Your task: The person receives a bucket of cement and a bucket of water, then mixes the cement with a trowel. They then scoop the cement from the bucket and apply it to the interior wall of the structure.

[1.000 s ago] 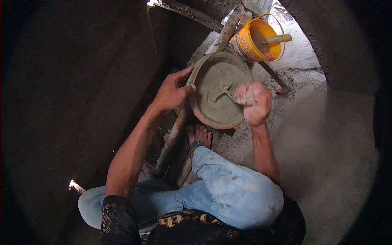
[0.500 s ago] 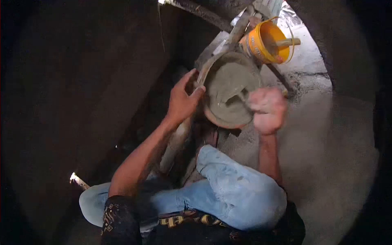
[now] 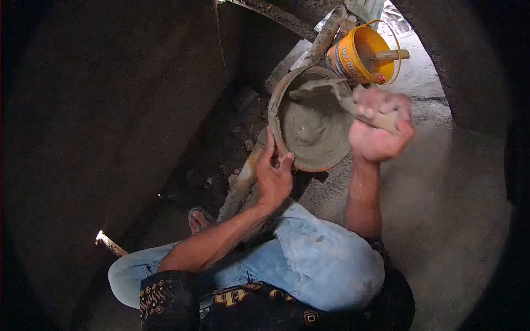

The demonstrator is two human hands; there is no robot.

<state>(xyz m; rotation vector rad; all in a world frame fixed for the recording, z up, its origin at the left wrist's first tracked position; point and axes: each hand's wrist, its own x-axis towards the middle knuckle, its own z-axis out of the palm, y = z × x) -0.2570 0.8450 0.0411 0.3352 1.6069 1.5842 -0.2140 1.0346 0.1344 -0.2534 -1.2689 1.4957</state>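
A round bowl [image 3: 273, 110] of wet grey mortar [image 3: 312, 129] sits in front of my knees. My left hand [image 3: 274, 179] grips the bowl's near-left rim, thumb and fingers on either side of it. Held in my right hand [image 3: 381, 124] is a mortar-coated trowel [image 3: 348, 102], its handle in my closed fingers. The trowel's blade reaches over the far side of the bowl, close above the mortar, which is swirled with a small raised lump in its middle.
Beyond the bowl stands a yellow bucket [image 3: 348, 59] with a wire handle and a wooden stick handle [image 3: 391, 54] inside. A wooden pole [image 3: 243, 179] runs under the bowl's left side. Dark walls rise left and right. Rubble [image 3: 248, 144] lies at the left.
My left hand has slid down the rim towards me. My right hand has swung up and to the right, lifting the trowel from the mortar's middle to the bowl's far side.
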